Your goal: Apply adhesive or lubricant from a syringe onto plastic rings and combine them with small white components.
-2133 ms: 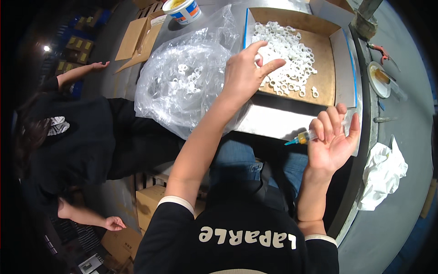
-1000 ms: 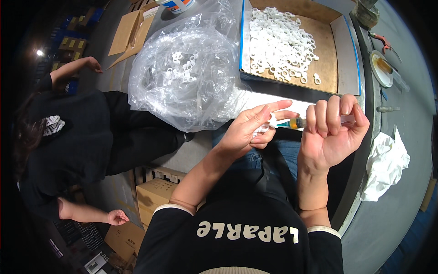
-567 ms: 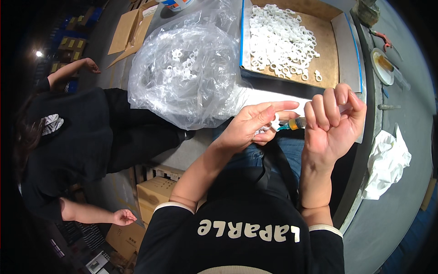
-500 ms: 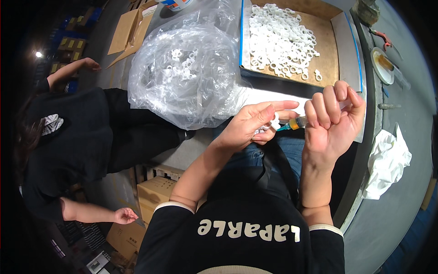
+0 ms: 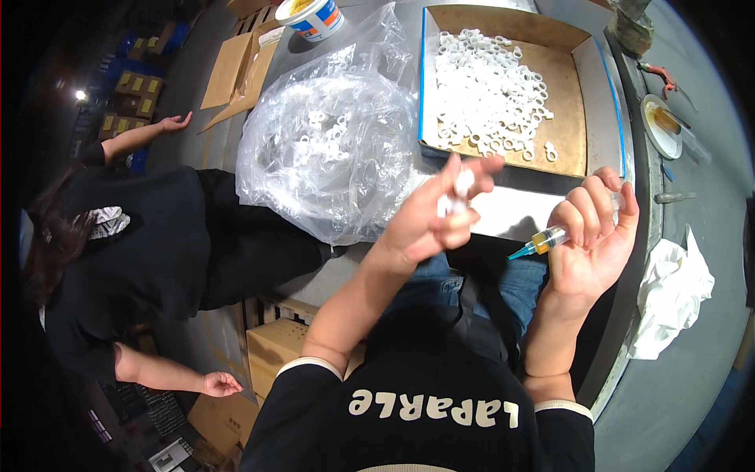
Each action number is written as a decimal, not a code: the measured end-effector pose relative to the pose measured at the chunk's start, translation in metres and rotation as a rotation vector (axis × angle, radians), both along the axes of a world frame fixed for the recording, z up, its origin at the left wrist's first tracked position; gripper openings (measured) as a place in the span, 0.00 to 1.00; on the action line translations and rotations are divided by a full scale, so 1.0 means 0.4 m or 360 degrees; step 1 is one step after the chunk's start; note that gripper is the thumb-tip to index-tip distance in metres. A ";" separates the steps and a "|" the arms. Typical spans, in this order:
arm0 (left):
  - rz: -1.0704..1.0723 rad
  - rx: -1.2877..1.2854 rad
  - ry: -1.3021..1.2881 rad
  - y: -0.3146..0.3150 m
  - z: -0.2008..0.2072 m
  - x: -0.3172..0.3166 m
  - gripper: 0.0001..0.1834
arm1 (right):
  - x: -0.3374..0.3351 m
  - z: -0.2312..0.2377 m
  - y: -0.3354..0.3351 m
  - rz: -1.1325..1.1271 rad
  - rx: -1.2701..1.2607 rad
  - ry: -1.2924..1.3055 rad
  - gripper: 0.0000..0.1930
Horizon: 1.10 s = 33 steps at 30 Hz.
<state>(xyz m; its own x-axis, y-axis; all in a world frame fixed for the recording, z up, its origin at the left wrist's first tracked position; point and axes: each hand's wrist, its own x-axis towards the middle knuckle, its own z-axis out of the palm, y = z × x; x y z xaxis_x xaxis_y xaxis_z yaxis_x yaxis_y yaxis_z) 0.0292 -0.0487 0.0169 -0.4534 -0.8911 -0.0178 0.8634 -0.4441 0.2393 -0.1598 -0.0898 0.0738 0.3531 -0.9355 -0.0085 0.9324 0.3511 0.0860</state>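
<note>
My left hand [image 5: 431, 216], smeared a little by motion, is closed round some small white ring-shaped plastic parts [image 5: 464, 182]; how many lie in the palm I cannot tell. To its right, my right hand [image 5: 594, 236] grips a syringe [image 5: 550, 238] with amber contents and a teal tapered tip. That tip points left and down, apart from the left hand. Beyond both hands stands an open cardboard box [image 5: 568, 118] with blue edges, holding a heap of the same white parts [image 5: 487, 90]. A clear plastic bag [image 5: 267, 169] with more such parts lies to the left.
At the far left is a white tub [image 5: 318, 22], with a brown carton [image 5: 232, 75] near it. Along the right bench lie red-handled pliers [image 5: 661, 75], a plate [image 5: 661, 130] and crumpled white paper [image 5: 668, 295]. Another person [image 5: 141, 244] stands at the left.
My hands have drawn apart, and the syringe tip has moved away from the white part. My left hand has turned and blurred. The other person's far arm has risen slightly.
</note>
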 end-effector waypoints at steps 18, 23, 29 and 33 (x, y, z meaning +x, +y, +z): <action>0.0327 0.0459 -0.0208 0.004 0.091 -0.048 0.10 | -0.007 -0.009 0.001 -0.0059 -0.0029 0.0104 0.13; 0.0183 0.0499 -0.0291 0.022 0.060 -0.036 0.18 | 0.002 0.003 0.010 -0.0076 -0.0053 0.0172 0.13; 0.0154 0.0306 -0.0807 0.050 0.021 -0.062 0.21 | 0.011 0.000 0.019 -0.0096 -0.0113 0.0261 0.13; 0.0174 0.0308 -0.0867 0.064 0.010 -0.068 0.20 | 0.024 -0.002 0.020 -0.0122 -0.0088 0.0368 0.13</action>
